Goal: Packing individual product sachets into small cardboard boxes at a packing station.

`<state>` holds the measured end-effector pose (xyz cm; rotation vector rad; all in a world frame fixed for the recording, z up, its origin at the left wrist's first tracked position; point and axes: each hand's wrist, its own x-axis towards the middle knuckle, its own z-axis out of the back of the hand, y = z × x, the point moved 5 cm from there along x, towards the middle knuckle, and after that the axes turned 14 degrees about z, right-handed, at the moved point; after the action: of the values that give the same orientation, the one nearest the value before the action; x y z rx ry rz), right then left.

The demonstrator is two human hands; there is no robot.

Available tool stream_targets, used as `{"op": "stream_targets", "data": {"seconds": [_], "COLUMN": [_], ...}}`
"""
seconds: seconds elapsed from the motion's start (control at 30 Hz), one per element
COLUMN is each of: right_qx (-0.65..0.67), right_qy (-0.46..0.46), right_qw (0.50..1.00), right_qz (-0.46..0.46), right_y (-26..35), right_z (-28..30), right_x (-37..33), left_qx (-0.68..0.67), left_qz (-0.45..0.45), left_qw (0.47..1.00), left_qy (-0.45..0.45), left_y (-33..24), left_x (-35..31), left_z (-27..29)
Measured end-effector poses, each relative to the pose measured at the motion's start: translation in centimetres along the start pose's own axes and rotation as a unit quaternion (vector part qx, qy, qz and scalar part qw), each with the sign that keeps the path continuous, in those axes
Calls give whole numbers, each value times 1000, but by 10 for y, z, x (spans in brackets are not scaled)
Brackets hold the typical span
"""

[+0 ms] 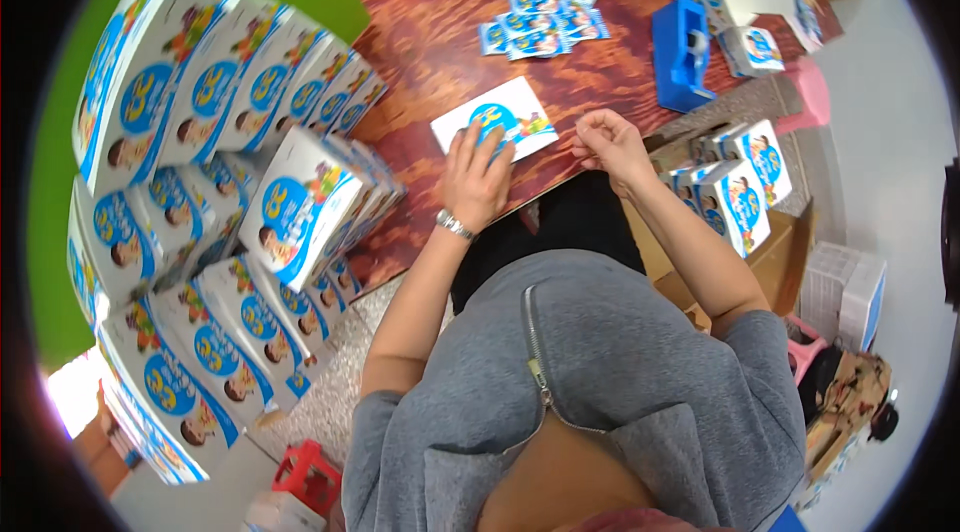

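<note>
A flat white box [535, 122] with a blue oval print lay on the table [615, 67], near the edge closest to the person and tilted slightly from that edge's line. The left hand [478, 177] rested palm down on its near left part, the fingers straight and a little apart. The right hand [612, 147] hung just beside the box's right end, clear of it, with thumb and fingers curled close together; whether they pinched anything small could not be told. Beyond the box lay a cluster of small blue-and-white packets [540, 27], and to the right of that stood a blue tape dispenser [675, 62]. Stacked boxes [300, 202] of similar print rose at the left, while more upright boxes [742, 204] stood in an open carton [785, 262] at the person's right
</note>
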<state>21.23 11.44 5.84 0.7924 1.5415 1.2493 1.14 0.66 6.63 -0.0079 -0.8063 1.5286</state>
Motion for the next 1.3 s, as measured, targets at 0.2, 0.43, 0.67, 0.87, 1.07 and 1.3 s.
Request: {"op": "stream_targets", "data": {"seconds": [0.2, 0.43, 0.67, 0.87, 1.07, 1.3], "right_qx": [8, -94, -119, -125, -132, -253], "right_qy": [71, 71, 67, 70, 131, 87], "right_qw": [997, 993, 990, 990, 960, 902], "right_qz": [9, 24, 17, 19, 211, 338], "right_y": [0, -12, -12, -15, -29, -36], "right_z": [-81, -92, -90, -90, -83, -81], "right_x": [-2, -11, -14, -19, -17, -21], "left_qx": [-55, -93, -66, -42, -41, -46], "left_qz": [46, 69, 33, 16, 14, 29], "left_qw": [997, 993, 997, 999, 999, 998], "left_qy": [24, 3, 9, 6, -5, 16], "left_y": [4, 10, 9, 9, 7, -2], "left_x": [1, -3, -2, -4, -4, 1], "left_z": [2, 3, 4, 3, 2, 7]}}
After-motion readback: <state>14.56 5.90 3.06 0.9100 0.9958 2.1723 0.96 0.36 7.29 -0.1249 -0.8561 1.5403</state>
